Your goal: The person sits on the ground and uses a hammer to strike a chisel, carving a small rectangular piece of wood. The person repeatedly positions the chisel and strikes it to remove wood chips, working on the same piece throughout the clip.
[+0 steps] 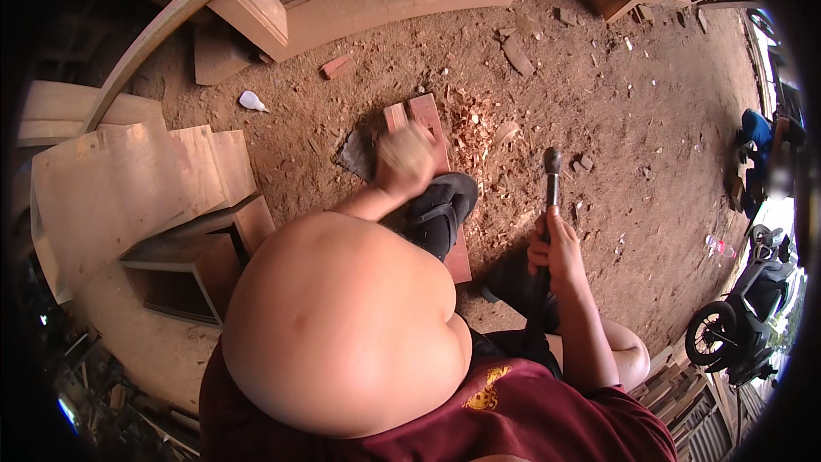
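My left hand point(406, 158), smeared by motion, is over a reddish wooden piece point(425, 109) on the ground; its fingers and anything in them cannot be made out. A foot in a black sandal point(440, 210) stands on this wood, whose near end shows below the sandal. A dark flat piece point(357, 156) lies just left of the hand. On the right, my right hand point(556, 252) is closed around a long dark tool point(552, 184) with a rounded dark end and a silvery collar. That end points away from me; its lower part is in shadow.
Pale wood shavings point(477, 128) lie beside the wooden piece. A white bottle point(252, 101) and a red block point(337, 66) are to the far left. Wooden frames point(385, 8) edge the back; boards point(128, 180) stand left. A motorcycle point(744, 308) is at the right.
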`<state>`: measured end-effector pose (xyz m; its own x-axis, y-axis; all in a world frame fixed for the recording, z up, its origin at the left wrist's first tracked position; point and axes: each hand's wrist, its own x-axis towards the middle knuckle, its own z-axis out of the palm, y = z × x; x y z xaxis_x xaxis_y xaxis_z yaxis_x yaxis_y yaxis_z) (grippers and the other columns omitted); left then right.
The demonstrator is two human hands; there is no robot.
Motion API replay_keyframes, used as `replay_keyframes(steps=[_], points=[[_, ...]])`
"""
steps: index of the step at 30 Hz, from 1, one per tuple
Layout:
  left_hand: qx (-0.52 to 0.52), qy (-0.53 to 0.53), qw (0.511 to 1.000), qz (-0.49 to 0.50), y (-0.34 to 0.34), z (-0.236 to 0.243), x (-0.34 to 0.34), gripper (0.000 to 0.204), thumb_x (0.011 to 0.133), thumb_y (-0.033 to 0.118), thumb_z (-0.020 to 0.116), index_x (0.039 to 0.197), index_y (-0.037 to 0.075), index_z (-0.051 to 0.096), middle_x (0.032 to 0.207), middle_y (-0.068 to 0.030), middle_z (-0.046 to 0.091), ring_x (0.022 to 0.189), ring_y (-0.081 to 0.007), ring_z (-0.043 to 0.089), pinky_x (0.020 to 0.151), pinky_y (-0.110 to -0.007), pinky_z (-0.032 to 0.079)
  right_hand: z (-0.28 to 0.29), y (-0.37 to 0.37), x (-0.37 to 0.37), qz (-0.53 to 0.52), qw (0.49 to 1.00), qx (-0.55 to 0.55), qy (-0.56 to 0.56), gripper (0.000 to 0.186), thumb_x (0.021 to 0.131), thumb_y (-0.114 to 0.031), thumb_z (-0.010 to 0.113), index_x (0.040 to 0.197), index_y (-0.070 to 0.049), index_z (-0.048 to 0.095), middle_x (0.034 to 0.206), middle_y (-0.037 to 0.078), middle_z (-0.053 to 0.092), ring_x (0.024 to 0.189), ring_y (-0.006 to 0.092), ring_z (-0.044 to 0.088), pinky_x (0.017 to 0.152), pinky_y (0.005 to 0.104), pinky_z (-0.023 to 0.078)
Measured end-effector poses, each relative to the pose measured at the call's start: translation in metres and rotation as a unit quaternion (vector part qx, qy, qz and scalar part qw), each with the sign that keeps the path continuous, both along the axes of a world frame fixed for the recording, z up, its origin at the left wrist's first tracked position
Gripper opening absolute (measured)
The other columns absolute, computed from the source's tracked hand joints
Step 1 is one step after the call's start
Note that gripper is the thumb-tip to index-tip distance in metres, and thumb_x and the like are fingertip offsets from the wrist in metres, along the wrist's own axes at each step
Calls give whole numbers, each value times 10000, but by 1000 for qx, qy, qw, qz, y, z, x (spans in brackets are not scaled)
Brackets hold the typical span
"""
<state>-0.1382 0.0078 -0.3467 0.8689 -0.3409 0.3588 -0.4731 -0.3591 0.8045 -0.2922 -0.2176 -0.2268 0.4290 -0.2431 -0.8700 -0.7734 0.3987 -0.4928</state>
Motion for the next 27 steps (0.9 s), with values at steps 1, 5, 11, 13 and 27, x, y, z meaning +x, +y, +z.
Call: replay_keyframes(steps=[1, 5, 11, 13, 27], points=[[-163, 124, 976, 76, 1, -1, 15, 257, 890, 257, 656, 714, 121, 528, 629, -11, 568, 528, -140, 543, 465, -324, 437, 0, -4, 1, 16, 999, 20, -38, 388, 1026, -442, 357, 805, -128, 409, 545, -47, 331, 414, 82, 333, 385, 266, 362], [-339, 258, 903, 57, 14, -2, 45, 263, 900, 259, 670, 755, 83, 540, 553, 17, 550, 476, -69, 536, 437, -231, 413, -1, -20, 1, 17, 997, 8, -74, 410, 1018, -468, 362, 802, -123, 412, 544, -43, 331, 411, 82, 330, 377, 264, 354], [-187, 198, 962, 31, 1, -2, 40, 286, 896, 272, 668, 687, 93, 590, 566, 11, 573, 496, -117, 561, 469, -272, 435, 1, -17, 13, 4, 997, 10, -77, 423, 1017, -477, 354, 802, -119, 415, 546, -41, 329, 410, 80, 329, 367, 260, 352], [-81, 118, 989, 25, -3, 0, 39, 310, 894, 278, 664, 680, 65, 594, 587, -30, 579, 544, -173, 588, 496, -315, 430, 4, -13, 17, 3, 997, 11, -77, 422, 1019, -473, 351, 803, -117, 416, 546, -41, 329, 412, 78, 330, 368, 259, 355], [-214, 152, 962, 74, -7, -1, 28, 250, 933, 164, 627, 721, 56, 549, 554, 17, 534, 490, -67, 499, 460, -246, 383, 28, -8, 25, 50, 990, -19, -128, 414, 1024, -461, 349, 834, -103, 431, 521, -41, 337, 379, 61, 319, 346, 252, 320]])
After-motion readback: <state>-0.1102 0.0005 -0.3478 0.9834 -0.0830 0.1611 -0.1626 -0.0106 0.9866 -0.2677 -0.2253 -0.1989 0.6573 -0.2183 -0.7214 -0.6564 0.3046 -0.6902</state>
